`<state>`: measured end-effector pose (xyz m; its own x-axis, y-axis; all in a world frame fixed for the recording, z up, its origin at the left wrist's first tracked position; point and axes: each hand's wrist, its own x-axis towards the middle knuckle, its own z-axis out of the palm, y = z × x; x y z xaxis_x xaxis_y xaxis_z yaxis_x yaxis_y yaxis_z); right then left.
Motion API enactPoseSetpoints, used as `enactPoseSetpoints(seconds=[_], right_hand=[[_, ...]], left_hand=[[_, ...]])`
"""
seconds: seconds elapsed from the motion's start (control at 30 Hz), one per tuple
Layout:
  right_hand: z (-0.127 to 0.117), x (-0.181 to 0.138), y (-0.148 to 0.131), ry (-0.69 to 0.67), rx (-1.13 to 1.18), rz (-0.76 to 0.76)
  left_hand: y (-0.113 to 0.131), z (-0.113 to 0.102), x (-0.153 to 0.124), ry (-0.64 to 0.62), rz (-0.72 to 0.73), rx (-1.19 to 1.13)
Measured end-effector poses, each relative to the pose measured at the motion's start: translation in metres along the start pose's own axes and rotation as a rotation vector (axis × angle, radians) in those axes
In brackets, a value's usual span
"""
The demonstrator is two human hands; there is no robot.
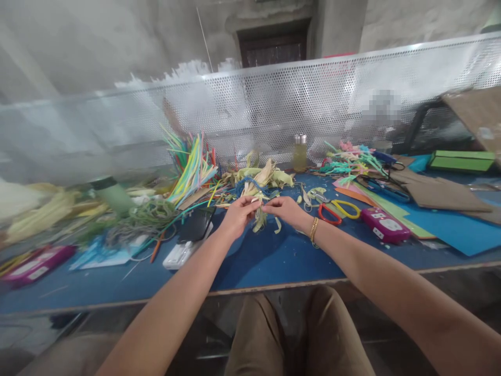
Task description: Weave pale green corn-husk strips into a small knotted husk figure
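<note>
Over the blue table, my left hand point(243, 213) and my right hand point(287, 210) meet almost fingertip to fingertip. Both are closed in a pinch on a thin, pale green strip of what looks like corn husk point(258, 222), whose ends hang below the fingers. Just behind them lies a pile of dried husks point(270, 175), tan and pale green, with a dark blue braided cord point(248, 184) across it. Husk scraps lie right of the pile, near scissors point(340, 211) with red and yellow handles. The exact grip of the fingertips is too small to make out.
Left of my hands are a dark phone point(197, 224) on a white device point(183, 254), tangled cords, a green bottle point(112, 196) and bundled pipe cleaners point(193, 169). On the right are a magenta box point(385, 225), coloured paper and cardboard point(442, 190). A perforated metal panel point(274, 104) stands behind.
</note>
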<state>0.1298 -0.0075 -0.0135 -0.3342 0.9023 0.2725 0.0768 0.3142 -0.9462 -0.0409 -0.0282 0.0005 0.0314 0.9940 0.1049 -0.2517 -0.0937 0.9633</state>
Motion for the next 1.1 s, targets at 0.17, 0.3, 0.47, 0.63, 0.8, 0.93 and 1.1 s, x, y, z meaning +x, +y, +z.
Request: enactPoseSetpoints(seconds=[0.17, 0.3, 0.47, 0.63, 0.8, 0.93, 1.1], right_hand=[[0.003, 0.000, -0.001, 0.014, 0.039, 0.034], [0.004, -0.002, -0.004, 0.005, 0.051, 0.054], [0.005, -0.004, -0.007, 0.013, 0.046, 0.062], [0.004, -0.004, -0.010, 0.055, 0.055, 0.060], [0.004, -0.006, -0.013, 0.064, 0.084, 0.064], [0.003, -0.005, -0.011, 0.059, 0.071, 0.050], [0.001, -0.003, -0.007, 0.057, 0.062, 0.047]], left_hand=[[-0.001, -0.001, 0.000, -0.008, -0.006, 0.009], [0.000, 0.001, -0.001, 0.009, -0.008, -0.011], [0.001, 0.002, -0.002, -0.003, -0.006, 0.002], [0.000, 0.001, -0.001, -0.013, 0.001, 0.028], [0.000, -0.002, 0.001, -0.001, 0.001, 0.036], [0.001, -0.003, 0.001, 0.040, 0.001, 0.051], [0.002, -0.004, 0.001, 0.063, 0.019, 0.045]])
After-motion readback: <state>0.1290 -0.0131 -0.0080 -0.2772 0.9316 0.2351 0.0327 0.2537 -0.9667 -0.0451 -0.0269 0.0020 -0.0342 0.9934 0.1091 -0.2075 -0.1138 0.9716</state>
